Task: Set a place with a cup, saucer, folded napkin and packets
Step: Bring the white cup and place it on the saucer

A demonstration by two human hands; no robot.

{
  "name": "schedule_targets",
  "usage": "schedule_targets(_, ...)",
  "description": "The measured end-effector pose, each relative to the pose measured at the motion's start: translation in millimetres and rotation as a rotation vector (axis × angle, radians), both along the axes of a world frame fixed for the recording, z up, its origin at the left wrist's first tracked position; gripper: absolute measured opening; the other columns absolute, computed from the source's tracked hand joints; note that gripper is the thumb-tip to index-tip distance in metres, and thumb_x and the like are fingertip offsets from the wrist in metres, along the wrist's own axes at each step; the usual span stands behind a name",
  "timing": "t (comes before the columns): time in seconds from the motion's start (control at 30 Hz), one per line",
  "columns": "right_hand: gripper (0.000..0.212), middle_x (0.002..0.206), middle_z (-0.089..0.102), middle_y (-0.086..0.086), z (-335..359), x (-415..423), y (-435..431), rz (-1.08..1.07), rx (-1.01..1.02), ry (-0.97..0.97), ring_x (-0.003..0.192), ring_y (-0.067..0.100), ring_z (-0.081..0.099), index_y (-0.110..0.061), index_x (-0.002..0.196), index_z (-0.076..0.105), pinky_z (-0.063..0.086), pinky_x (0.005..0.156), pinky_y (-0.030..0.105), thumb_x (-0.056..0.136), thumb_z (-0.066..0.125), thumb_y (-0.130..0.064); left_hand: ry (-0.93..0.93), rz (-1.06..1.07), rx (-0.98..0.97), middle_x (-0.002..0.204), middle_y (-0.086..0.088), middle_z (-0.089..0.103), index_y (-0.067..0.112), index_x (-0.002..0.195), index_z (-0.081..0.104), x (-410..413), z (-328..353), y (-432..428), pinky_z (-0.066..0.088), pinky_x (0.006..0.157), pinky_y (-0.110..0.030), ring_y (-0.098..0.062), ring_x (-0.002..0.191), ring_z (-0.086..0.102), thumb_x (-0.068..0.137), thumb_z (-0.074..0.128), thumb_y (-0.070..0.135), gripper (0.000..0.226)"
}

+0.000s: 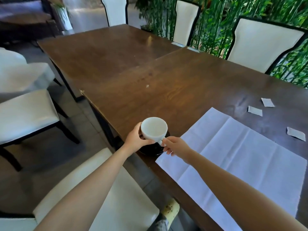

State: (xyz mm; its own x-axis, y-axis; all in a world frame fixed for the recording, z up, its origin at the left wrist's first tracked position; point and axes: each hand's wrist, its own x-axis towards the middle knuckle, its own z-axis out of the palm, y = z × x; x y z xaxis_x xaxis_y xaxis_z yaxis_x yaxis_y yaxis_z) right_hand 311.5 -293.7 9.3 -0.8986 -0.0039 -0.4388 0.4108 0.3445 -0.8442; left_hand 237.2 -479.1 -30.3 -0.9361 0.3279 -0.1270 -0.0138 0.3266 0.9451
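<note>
A white cup [154, 129] is held just above a black saucer [151, 150] near the table's front-left edge. My left hand [135, 140] wraps round the cup's left side and bottom. My right hand [175, 145] pinches the cup's handle. Whether the cup touches the saucer is hidden by my hands. To the right lies a white napkin [241, 160], spread open flat with fold creases. Three small white packets [267, 102] [255, 111] [295, 133] lie scattered beyond it at the right.
The long dark wooden table [133, 72] runs away to the back left. White-seated chairs stand at the left [26, 114], directly below me [100, 189] and along the far side [260, 45]. Green bamboo plants [216, 17] line the back right.
</note>
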Motion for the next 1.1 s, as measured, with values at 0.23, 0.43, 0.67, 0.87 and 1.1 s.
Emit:
schedule_targets(0.23, 0.03, 0.076, 0.06, 0.004, -14.6, -2.8, -1.5, 0.009, -0.006, -0.031, 0.065, 0.011, 0.051, -0.014, 0.086, 0.065, 0.044, 0.062, 0.017, 0.097, 0.044, -0.032, 0.069, 0.015, -0.069, 0.122, 0.015, 0.05, 0.028, 0.132, 0.038, 1.3, -9.8, -1.7, 0.042, 0.085, -0.02, -0.009, 0.115, 0.047, 0.057, 0.088, 0.026, 0.09)
schedule_targets(0.43, 0.029, 0.072, 0.06, 0.001, -20.2, -3.9, -0.1, 0.026, -0.025, -0.029, 0.063, 0.01, 0.051, -0.019, 0.08, 0.065, 0.044, 0.059, 0.014, 0.096, 0.046, -0.033, 0.076, 0.028, -0.13, 0.123, 0.017, 0.044, 0.028, 0.136, 0.031, 4.5, -17.5, -5.5, 0.041, 0.091, -0.027, -0.007, 0.116, 0.043, 0.058, 0.087, 0.03, 0.097)
schedule_targets(0.67, 0.028, 0.072, 0.061, -0.001, -26.0, -3.4, 2.2, 0.023, -0.045, -0.011, 0.063, 0.009, 0.053, -0.022, 0.081, 0.067, 0.044, 0.058, 0.013, 0.094, 0.047, -0.037, 0.081, -0.002, -0.195, 0.123, 0.016, 0.037, 0.025, 0.138, 0.024, 3.6, -14.6, -4.7, 0.038, 0.09, -0.025, -0.006, 0.114, 0.038, 0.06, 0.086, 0.031, 0.1)
schedule_targets(0.87, 0.027, 0.073, 0.062, -0.002, -28.9, -1.8, 1.4, 0.016, -0.069, -0.002, 0.065, 0.01, 0.055, -0.022, 0.086, 0.067, 0.045, 0.06, 0.012, 0.093, 0.048, -0.039, 0.068, -0.024, -0.214, 0.125, 0.013, 0.036, 0.024, 0.138, 0.023, 3.1, -9.3, -4.5, 0.038, 0.092, -0.028, -0.007, 0.115, 0.037, 0.061, 0.086, 0.028, 0.1)
schedule_targets(1.1, 0.027, 0.073, 0.063, -0.002, -32.0, 0.0, -0.5, -0.006, -0.089, 0.017, 0.066, 0.01, 0.056, -0.022, 0.086, 0.067, 0.046, 0.061, 0.013, 0.093, 0.049, -0.04, 0.068, -0.02, -0.213, 0.125, 0.013, 0.037, 0.024, 0.138, 0.023, 4.8, -7.1, -4.4, 0.038, 0.092, -0.027, -0.007, 0.116, 0.037, 0.061, 0.086, 0.028, 0.099)
